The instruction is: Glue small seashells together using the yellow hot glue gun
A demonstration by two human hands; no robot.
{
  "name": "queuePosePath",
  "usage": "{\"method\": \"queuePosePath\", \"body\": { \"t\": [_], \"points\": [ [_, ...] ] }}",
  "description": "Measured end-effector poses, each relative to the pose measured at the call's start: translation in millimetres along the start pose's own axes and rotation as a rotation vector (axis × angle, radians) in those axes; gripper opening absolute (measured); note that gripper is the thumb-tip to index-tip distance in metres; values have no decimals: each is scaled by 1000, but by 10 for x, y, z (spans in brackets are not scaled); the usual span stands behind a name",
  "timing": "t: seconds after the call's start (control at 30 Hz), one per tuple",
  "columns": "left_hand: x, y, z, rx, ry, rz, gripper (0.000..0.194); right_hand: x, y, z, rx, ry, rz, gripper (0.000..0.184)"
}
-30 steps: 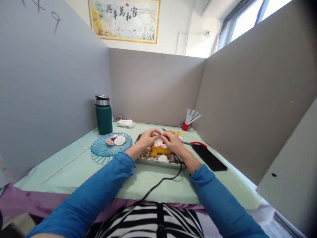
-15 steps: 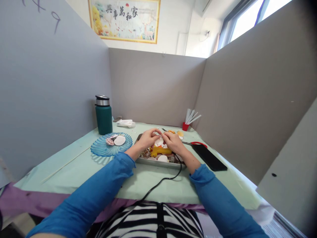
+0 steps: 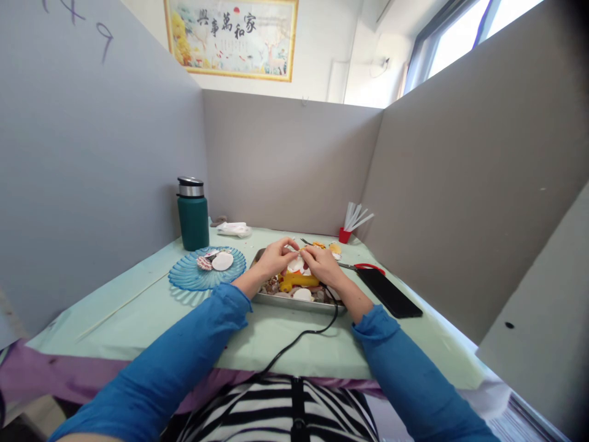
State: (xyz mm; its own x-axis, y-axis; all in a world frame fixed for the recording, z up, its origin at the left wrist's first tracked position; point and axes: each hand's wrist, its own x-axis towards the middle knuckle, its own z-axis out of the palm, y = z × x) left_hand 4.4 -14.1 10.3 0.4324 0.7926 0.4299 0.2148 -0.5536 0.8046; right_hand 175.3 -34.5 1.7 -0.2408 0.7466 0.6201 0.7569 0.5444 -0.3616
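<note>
My left hand (image 3: pixel 278 256) and my right hand (image 3: pixel 321 264) meet above a metal tray (image 3: pixel 280 301), fingertips pinched close together. Whatever lies between them is too small to make out. Under the hands a yellow glue gun (image 3: pixel 297 281) rests in the tray, and a black cord (image 3: pixel 301 335) runs from there toward my lap. Around the gun the tray holds white round pieces (image 3: pixel 302 294) and many small brownish bits, shell-like in look. Part of the tray is hidden behind my hands and wrists.
A blue glass plate (image 3: pixel 184 276) with shells stands left, near a green bottle (image 3: pixel 193 221). Right of the tray lie red-handled scissors (image 3: pixel 370 267) and a black phone (image 3: pixel 391 293). White sticks (image 3: pixel 354 216) stand in a red cup (image 3: pixel 345 234). Grey partitions (image 3: pixel 294 159) enclose the table.
My fingertips have shifted very slightly against each other. Both arms, the tray and the glue gun stay where they were.
</note>
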Motion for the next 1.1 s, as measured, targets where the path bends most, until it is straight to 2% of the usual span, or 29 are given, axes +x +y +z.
{"method": "queuePosePath", "body": {
  "t": [1.1],
  "points": [
    [1,-19,5,10,11,-16,19,2,-24,-13,-4,-20,4,34]
  ]
}}
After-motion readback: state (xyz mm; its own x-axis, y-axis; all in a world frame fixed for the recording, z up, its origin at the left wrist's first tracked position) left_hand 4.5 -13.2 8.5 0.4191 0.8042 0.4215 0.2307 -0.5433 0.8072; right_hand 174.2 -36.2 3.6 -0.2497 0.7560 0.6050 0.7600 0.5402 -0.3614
